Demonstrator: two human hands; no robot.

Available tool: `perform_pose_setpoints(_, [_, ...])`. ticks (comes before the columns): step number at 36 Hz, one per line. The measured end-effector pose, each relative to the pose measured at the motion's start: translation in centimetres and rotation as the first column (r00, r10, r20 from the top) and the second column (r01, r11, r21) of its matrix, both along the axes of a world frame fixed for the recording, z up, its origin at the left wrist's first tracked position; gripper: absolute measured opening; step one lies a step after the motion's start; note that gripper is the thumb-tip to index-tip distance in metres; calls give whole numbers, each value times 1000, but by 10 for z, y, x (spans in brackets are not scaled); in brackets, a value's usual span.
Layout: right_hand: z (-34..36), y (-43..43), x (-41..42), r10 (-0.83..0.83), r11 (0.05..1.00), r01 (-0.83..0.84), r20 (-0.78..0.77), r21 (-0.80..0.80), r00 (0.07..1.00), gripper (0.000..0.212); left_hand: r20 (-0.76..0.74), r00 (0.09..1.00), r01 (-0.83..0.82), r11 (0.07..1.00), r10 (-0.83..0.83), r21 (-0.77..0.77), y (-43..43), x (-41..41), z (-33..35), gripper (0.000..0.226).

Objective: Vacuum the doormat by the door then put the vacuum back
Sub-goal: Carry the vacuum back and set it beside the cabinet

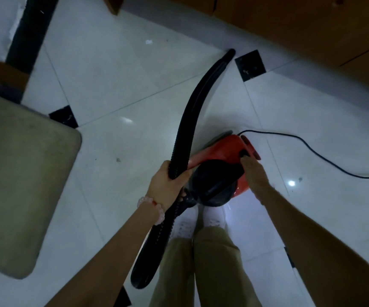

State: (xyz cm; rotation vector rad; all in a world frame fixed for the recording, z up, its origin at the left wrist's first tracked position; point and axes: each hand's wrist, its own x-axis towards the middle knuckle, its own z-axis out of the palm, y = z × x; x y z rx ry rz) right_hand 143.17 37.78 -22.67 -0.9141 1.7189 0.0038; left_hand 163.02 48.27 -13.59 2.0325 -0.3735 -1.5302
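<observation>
A red and black canister vacuum (pixel 221 151) sits on the white tiled floor just ahead of my feet. Its black ribbed hose (pixel 192 111) curves up and away, with the nozzle tip near a black inset tile. My left hand (pixel 165 182) is shut around the hose near the vacuum's front, and the hose loops back down past my wrist. My right hand (pixel 253 171) rests on the rear top of the vacuum, fingertips at a black button by the red handle. The beige doormat (pixel 21 173) lies to the left, apart from the vacuum.
A black power cord (pixel 316 149) trails from the vacuum's rear to the right edge. Wooden furniture (pixel 301 25) lines the top right. A dark strip (pixel 28 29) and a wooden edge stand at the upper left. My white shoes (pixel 199 224) are right below the vacuum.
</observation>
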Motion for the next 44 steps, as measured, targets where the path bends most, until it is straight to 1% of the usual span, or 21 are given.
perform_pose_setpoints(1, [3, 10, 0, -19, 998, 16, -48, -60, 999, 41, -4, 1000, -1, 1000, 1, 5, 4, 1, 1, 17])
perform_pose_setpoints(2, [3, 23, -1, -87, 992, 79, -86, -96, 993, 37, -12, 1000, -5, 1000, 5, 9, 7, 2, 3, 16])
perform_pose_setpoints(3, [7, 35, 1, -161, 983, 151, -96, -108, 982, 31, -23, 1000, -7, 1000, 8, 12, 10, 3, 6, 16])
perform_pose_setpoints(5, [17, 51, 9, -364, 931, 360, -54, -63, 930, 17, -51, 999, -4, 1000, 5, 15, 13, 5, 10, 15])
perform_pose_setpoints(7, [26, 59, 17, -560, 827, 557, 30, 73, 828, 12, -82, 997, -5, 1000, 5, 6, 14, 8, 15, 14])
perform_pose_setpoints(8, [29, 62, 22, -631, 771, 614, 68, 168, 773, 9, -95, 995, -6, 1000, 6, 0, 15, 10, 17, 14])
perform_pose_setpoints(9, [29, 65, 27, -677, 726, 637, 107, 258, 728, 9, -103, 995, -5, 1000, 5, -4, 15, 12, 19, 14])
perform_pose_setpoints(10, [28, 67, 32, -706, 694, 637, 140, 336, 694, 20, -107, 994, -5, 1000, 4, -7, 15, 14, 21, 14])
perform_pose_setpoints(12, [25, 69, 42, -724, 670, 620, 177, 409, 666, 37, -116, 993, -8, 1000, 6, -10, 17, 17, 22, 15])
perform_pose_setpoints(13, [24, 68, 46, -726, 666, 623, 166, 411, 667, 38, -122, 993, -9, 1000, 8, -9, 18, 18, 23, 17])
perform_pose_setpoints(16, [20, 66, 50, -719, 669, 632, 122, 391, 685, 30, -122, 992, 31, 1000, -31, -1, 21, 22, 25, 24])
perform_pose_setpoints(20, [29, 67, 47, -730, 645, 630, 106, 434, 675, 4, -69, 991, 112, 993, -114, -32, 24, 29, 35, 54])
perform_pose_setpoints(23, [50, 64, 44, -733, 645, 650, 83, 402, 676, 12, -52, 982, 178, 982, -181, -56, 23, 36, 59, 57])
perform_pose_setpoints(25, [72, 64, 44, -725, 657, 642, 96, 395, 682, 9, -61, 972, 223, 972, -227, -71, 19, 40, 85, 58])
perform_pose_setpoints(26, [85, 64, 47, -710, 674, 633, 98, 381, 697, 6, -61, 967, 241, 967, -246, -76, 17, 42, 96, 60])
perform_pose_setpoints(28, [116, 64, 47, -688, 706, 631, 97, 322, 720, 14, -74, 957, 274, 957, -281, -99, 10, 47, 129, 61])
perform_pose_setpoints(32, [198, 66, 37, -634, 764, 599, 109, 238, 765, 9, -150, 947, 263, 955, -283, -137, 0, 56, 210, 49])
perform_pose_setpoints(36, [293, 75, 22, -581, 814, 566, 135, 133, 803, 15, -206, 941, 245, 961, -268, -127, -3, 55, 292, 42])
perform_pose_setpoints(37, [316, 78, 17, -574, 819, 565, 144, 103, 806, 15, -211, 938, 250, 959, -275, -136, -2, 52, 311, 41])
perform_pose_setpoints(41, [392, 90, -1, -605, 781, 625, 243, -4, 758, 13, -235, 912, 299, 937, -336, -181, -4, 34, 375, 38])
perform_pose_setpoints(44, [433, 98, -16, -610, 758, 650, 298, -50, 735, 10, -243, 891, 332, 916, -383, -226, -11, 17, 413, 41])
